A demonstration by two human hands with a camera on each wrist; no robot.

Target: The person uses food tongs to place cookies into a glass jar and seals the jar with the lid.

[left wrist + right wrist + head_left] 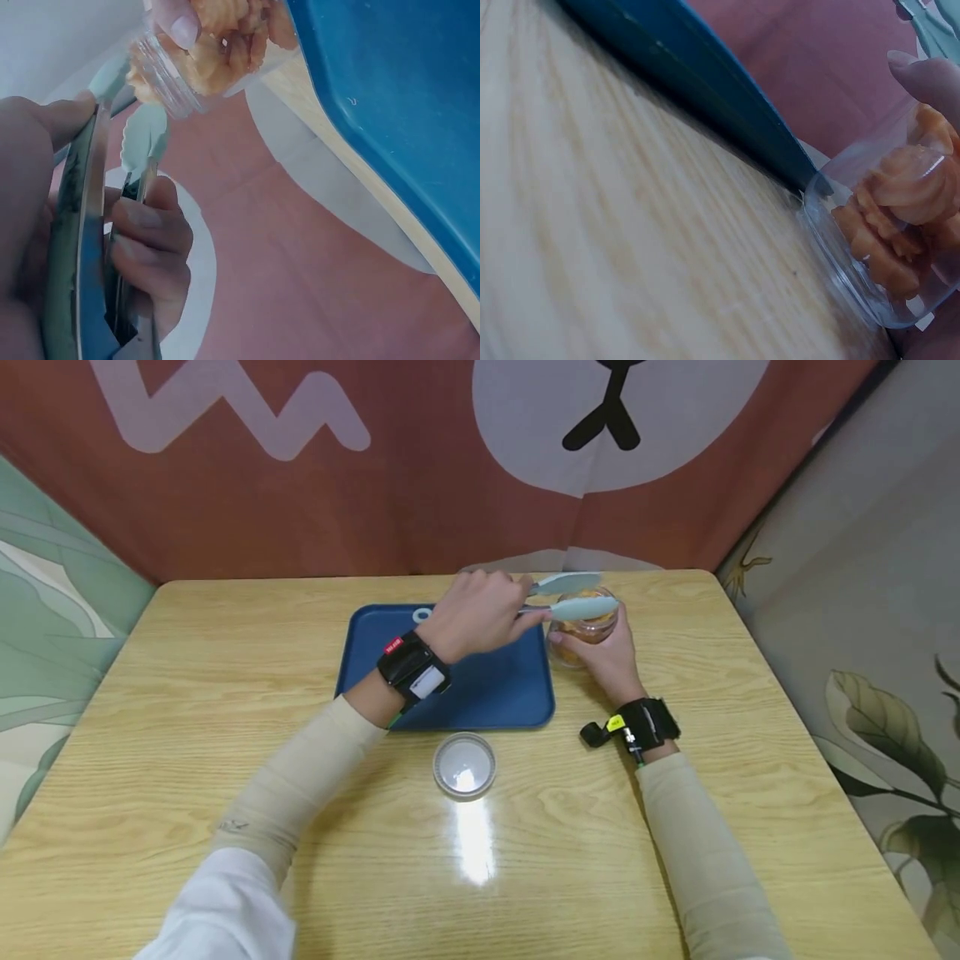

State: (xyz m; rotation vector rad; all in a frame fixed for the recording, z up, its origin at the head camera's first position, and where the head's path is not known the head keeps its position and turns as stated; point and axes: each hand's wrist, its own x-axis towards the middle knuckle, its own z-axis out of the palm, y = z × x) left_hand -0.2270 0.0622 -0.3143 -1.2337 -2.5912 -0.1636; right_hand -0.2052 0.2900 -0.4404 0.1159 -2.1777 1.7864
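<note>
My left hand grips a pair of tongs with pale green scalloped tips. The tips are spread apart at the mouth of a clear jar, and nothing shows between them. Golden swirled cookies fill much of the jar. My right hand holds the jar around its side, thumb near the rim. In the right wrist view the jar leans, its base edge close to the tabletop; whether it touches I cannot tell.
A blue tray lies under my left forearm, just left of the jar. A round clear lid sits on the wooden table in front of the tray. A printed curtain hangs behind the table's far edge.
</note>
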